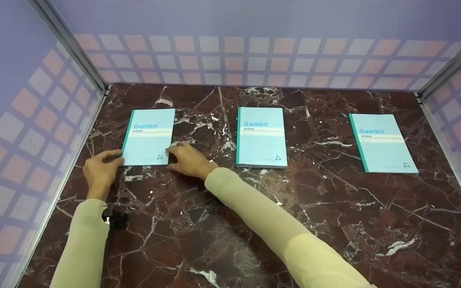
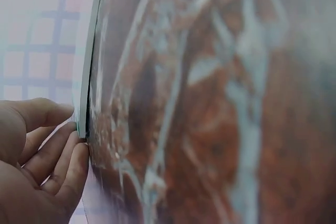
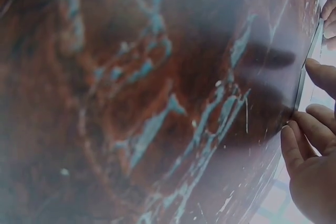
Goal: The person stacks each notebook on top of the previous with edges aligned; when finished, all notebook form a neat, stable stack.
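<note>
Three pale blue notebooks with green spines and "Gambit" on their covers lie in a row on the dark red marbled table, in the head view. At the left notebook [image 1: 148,138], my left hand [image 1: 101,170] holds the lower part of the spine side, thumb and fingers bent at the edge. Across from it, my right hand [image 1: 190,160] holds the lower right edge with thumb and fingertips. The left wrist view shows the notebook's edge [image 2: 90,51] against the left fingertips. In the right wrist view, fingertips of the right hand [image 3: 315,156] meet the notebook's thin edge.
The middle notebook [image 1: 261,138] lies right of the held one, partly beyond my right hand. Farther right, a third notebook [image 1: 382,144] lies slightly tilted. Panels with pink and white squares [image 1: 234,60] enclose the marbled table [image 1: 222,224] at the back and sides.
</note>
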Demonstrator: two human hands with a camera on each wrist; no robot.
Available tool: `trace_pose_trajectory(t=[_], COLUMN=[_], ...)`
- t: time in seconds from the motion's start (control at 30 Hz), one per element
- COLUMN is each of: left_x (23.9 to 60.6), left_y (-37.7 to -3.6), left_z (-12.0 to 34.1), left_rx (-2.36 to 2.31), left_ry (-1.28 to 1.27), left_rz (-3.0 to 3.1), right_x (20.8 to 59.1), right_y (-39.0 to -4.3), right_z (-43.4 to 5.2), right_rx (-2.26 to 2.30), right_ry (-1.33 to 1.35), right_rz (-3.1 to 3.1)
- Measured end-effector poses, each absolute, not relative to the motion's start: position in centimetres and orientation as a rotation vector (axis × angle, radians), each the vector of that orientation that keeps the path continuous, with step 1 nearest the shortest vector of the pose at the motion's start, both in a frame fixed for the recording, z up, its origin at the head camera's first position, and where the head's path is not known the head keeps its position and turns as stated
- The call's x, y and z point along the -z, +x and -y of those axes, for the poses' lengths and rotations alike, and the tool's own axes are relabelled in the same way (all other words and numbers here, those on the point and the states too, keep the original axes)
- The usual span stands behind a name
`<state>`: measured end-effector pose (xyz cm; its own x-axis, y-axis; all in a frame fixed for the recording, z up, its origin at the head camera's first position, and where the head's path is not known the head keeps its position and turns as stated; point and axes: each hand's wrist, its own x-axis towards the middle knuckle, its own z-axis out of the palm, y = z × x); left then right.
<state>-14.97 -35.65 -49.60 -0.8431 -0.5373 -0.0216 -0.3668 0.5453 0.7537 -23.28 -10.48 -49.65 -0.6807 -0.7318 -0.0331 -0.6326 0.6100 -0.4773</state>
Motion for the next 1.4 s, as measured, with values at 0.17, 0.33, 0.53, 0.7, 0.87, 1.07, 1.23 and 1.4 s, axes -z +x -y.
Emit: trace_pose_trajectory(t=[0.17,0.33,0.53,0.7,0.87,1.07,1.23,1.4], left_x=[49.2,48.7,47.7,46.9,46.2,45.6,45.7,45.9], left_y=[-14.8,-14.8,-14.9,-14.9,-15.0,-15.1,-15.2,-15.0], left_z=[36.1,36.3,35.8,35.0,34.2,33.4,32.5,31.6], left_rx=[1.353,1.754,1.914,2.145,2.404,2.513,2.465,2.365], left_ry=[0.860,0.918,0.837,0.743,0.668,0.638,0.592,0.564], left_rz=[2.497,2.216,2.172,1.959,1.679,1.529,1.528,1.631], right_x=[49.6,49.5,49.7,49.9,49.6,49.5,49.4,48.7], right_y=[-23.3,-23.4,-23.7,-23.9,-24.0,-24.1,-24.2,-24.4], right_z=[10.3,10.1,9.7,9.2,8.8,8.5,7.5,5.8], right_rx=[0.637,0.655,0.785,0.999,1.231,1.404,1.506,1.547], right_ry=[-1.138,-1.144,-1.079,-0.986,-0.792,-0.604,-0.512,-0.531], right_rz=[-2.625,-2.622,-2.614,-2.609,-2.503,-2.353,-2.312,-2.318])
